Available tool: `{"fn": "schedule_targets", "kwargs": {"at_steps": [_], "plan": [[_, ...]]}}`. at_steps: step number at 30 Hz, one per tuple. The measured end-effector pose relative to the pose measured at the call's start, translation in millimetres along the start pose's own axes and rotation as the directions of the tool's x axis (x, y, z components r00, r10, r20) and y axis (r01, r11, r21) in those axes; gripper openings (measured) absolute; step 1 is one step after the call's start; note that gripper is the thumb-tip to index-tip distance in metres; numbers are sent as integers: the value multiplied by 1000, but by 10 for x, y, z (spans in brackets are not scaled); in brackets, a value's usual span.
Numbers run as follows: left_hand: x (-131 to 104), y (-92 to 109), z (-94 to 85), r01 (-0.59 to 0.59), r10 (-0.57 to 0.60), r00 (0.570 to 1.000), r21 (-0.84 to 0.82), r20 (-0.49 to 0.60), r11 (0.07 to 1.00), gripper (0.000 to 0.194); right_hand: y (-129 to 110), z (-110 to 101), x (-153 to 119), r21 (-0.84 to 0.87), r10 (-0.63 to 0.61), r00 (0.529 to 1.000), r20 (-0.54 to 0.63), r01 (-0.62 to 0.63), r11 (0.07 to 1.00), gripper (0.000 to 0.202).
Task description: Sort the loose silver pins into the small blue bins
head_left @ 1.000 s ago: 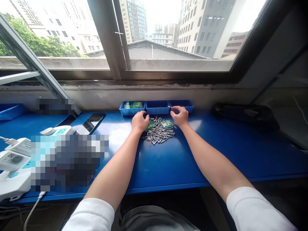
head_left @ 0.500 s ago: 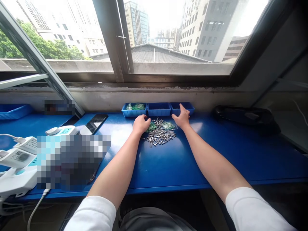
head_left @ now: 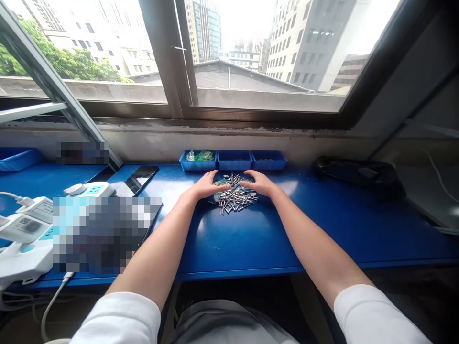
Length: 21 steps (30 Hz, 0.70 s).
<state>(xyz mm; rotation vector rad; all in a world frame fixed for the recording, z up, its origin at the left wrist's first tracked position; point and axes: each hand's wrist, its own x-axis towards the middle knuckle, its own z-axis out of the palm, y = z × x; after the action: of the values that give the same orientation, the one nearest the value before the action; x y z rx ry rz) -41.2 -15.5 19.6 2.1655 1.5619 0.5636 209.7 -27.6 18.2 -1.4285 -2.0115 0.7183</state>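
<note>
A heap of slim silvery metal pins [head_left: 234, 199] lies on the blue table, with crinkled green plastic packets [head_left: 221, 182] among it. At the heap's left edge, my left hand [head_left: 205, 185] is open, its thumb stretched over a packet and its fingers pointing away from me. My right hand [head_left: 263, 183] mirrors it on the right side, open, thumb reaching inward over another green packet it partly hides. Neither hand visibly grips anything. Just behind the heap stand three joined blue bins; the left bin [head_left: 198, 166] holds green packets, beside the middle bin [head_left: 234, 165] and right bin [head_left: 268, 165].
On the left are a phone [head_left: 144, 177], a white power strip [head_left: 21, 262] with plugs and cords, and a blurred-out patch. Another blue tray [head_left: 19, 160] sits at far left. A dark bag-like object [head_left: 355, 177] rests at the right. A window stands behind the table.
My right hand has come back from the right bin to the heap's right side. My left hand has opened, its thumb now stretched across the heap's edge. The view has shifted slightly.
</note>
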Motion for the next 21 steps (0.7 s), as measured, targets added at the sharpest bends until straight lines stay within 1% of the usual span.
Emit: {"fn": "schedule_targets", "kwargs": {"at_steps": [2, 4, 6, 8, 9, 12, 15, 18, 21], "plan": [[-77, -37, -20, -41, 41, 999, -3, 9, 999, 96, 45, -19, -36, -14, -5, 1000, 15, 5, 1000, 85], [-190, -78, -43, -121, 119, 990, 16, 72, 993, 111, 91, -32, -115, -54, -52, 994, 99, 57, 997, 104], [-311, -108, -48, -222, 211, 967, 66, 143, 973, 127, 125, -22, -227, -122, -107, 981, 164, 128, 984, 123], [-398, -112, -24, -292, 264, 947, 143, 185, 946, 133, 139, 22, -329, -204, -150, 965, 214, 194, 959, 130], [-418, -101, -2, -304, 271, 944, 173, 189, 937, 132, 136, 57, -359, -247, -155, 966, 205, 204, 947, 130], [-375, -28, 90, -271, 234, 958, 244, 169, 931, 125, 102, 185, -321, -323, -133, 980, 147, 175, 930, 118], [-219, 70, 185, -233, 201, 970, 283, 138, 930, 111, 58, 287, -118, -339, -119, 988, 102, 147, 929, 107], [-22, 149, 259, -207, 197, 978, 292, 61, 934, 99, 35, 341, 128, -302, -176, 983, 54, 184, 935, 78], [154, 199, 322, -244, 261, 965, 266, -29, 933, 77, 34, 384, 319, -211, -189, 981, -50, 175, 962, 50]]}}
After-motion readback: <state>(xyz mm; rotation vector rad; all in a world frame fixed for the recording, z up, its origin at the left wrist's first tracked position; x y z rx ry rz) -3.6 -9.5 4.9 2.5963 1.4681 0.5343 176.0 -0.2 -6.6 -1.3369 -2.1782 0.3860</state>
